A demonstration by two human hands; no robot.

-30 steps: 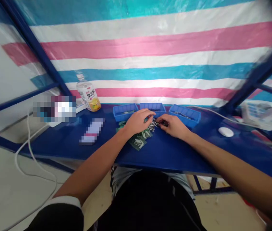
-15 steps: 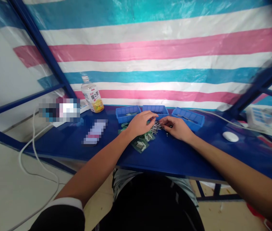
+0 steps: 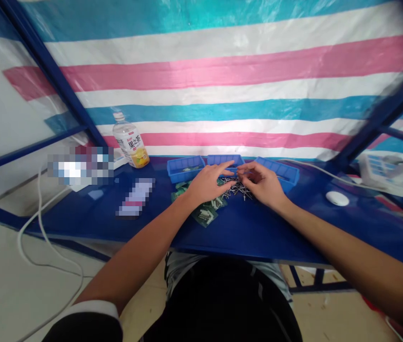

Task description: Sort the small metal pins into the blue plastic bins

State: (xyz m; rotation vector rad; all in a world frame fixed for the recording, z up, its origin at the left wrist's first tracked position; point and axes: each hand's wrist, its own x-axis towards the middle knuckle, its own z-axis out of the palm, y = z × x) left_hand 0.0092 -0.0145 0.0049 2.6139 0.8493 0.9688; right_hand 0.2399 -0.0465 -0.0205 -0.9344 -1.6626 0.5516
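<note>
A loose pile of thin silvery metal pieces (image 3: 238,188), like rivets or screws, lies on the blue table between my hands. My left hand (image 3: 204,184) hovers at the pile's left side, fingers stretched and thumb apart. On the right, my right hand (image 3: 264,186) is closed in a pinch over the pile; whatever is between its fingertips is too small to make out. Below my left hand lie green-tinted plastic bags (image 3: 206,217) with pale short pieces inside. Behind stand three blue trays: a left tray (image 3: 183,178), a middle tray (image 3: 225,159) and a right tray (image 3: 290,181), partly hidden by my hands.
A drink bottle (image 3: 132,142) stands at the back left, with a blurred-out phone-like object (image 3: 136,197) in front. A white rounded object (image 3: 337,198) lies to the right, near a white cable. Blue metal posts (image 3: 55,85) frame the table (image 3: 258,232).
My right hand has lifted slightly towards the trays, uncovering more of the pile's right side. My left fingers have spread wider. The view has shifted a little.
</note>
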